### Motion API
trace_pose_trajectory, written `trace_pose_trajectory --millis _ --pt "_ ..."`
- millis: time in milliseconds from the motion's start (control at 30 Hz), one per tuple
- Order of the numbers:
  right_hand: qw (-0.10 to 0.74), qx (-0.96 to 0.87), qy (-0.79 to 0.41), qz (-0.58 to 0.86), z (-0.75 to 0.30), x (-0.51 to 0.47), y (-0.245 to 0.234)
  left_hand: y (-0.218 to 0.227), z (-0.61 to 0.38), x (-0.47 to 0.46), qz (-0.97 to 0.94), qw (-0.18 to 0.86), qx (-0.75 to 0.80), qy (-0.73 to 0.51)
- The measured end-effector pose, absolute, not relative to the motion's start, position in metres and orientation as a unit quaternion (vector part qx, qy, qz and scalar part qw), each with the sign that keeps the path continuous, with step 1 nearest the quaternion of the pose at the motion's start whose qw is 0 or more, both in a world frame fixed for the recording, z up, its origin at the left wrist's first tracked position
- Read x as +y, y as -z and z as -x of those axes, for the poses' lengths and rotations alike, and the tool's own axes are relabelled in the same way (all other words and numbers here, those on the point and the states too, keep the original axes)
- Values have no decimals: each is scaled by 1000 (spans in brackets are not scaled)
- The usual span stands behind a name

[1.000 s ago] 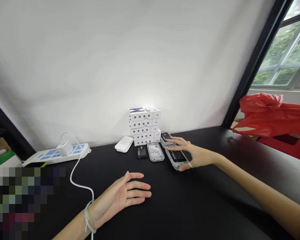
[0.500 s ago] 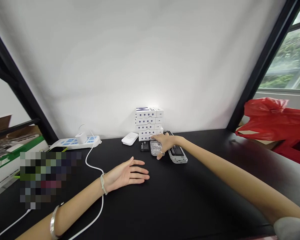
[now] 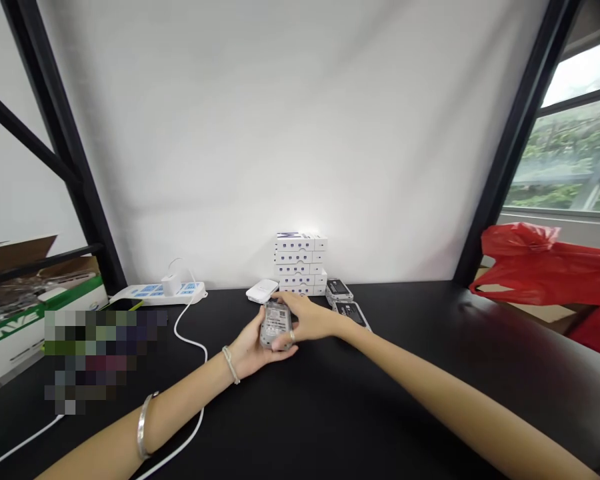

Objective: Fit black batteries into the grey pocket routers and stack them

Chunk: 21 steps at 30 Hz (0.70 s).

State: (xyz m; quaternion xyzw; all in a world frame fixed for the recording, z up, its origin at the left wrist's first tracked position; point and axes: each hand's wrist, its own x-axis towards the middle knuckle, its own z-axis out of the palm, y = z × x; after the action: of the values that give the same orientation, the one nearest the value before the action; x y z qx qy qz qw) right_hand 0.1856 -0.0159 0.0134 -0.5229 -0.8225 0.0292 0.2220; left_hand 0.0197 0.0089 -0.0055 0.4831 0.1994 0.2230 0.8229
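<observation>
Both hands meet over the black table (image 3: 380,413) around a small grey device with a label (image 3: 275,325). My left hand (image 3: 253,347) cups it from below with the fingers curled up round it. My right hand (image 3: 307,320) grips it from the right and top. Just behind stands a stack of small white boxes (image 3: 300,263). A white pod-shaped case (image 3: 261,291) lies left of the stack, and two more grey devices (image 3: 345,300) lie to its right.
A white power strip (image 3: 155,291) with a plugged charger sits at the back left; its white cable (image 3: 190,347) runs under my left arm. A cardboard box (image 3: 20,307) is at far left and a red plastic bag (image 3: 545,267) at far right.
My right hand picked the grey device up from the row by the boxes and brought it toward me. My left hand lifted off the table and closed under it.
</observation>
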Motion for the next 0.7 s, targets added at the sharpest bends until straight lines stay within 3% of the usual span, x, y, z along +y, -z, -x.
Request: trace_pose_trajectory --millis 133,400,700 --pt "242 -773 -30 586 -200 12 -2 11 -14 18 -463 816 202 -280" --pt "164 -743 -29 648 -206 16 6 17 -13 15 -454 794 222 -339" --pt "221 -677 -2 702 -187 19 25 14 -13 16 -445 799 232 -332"
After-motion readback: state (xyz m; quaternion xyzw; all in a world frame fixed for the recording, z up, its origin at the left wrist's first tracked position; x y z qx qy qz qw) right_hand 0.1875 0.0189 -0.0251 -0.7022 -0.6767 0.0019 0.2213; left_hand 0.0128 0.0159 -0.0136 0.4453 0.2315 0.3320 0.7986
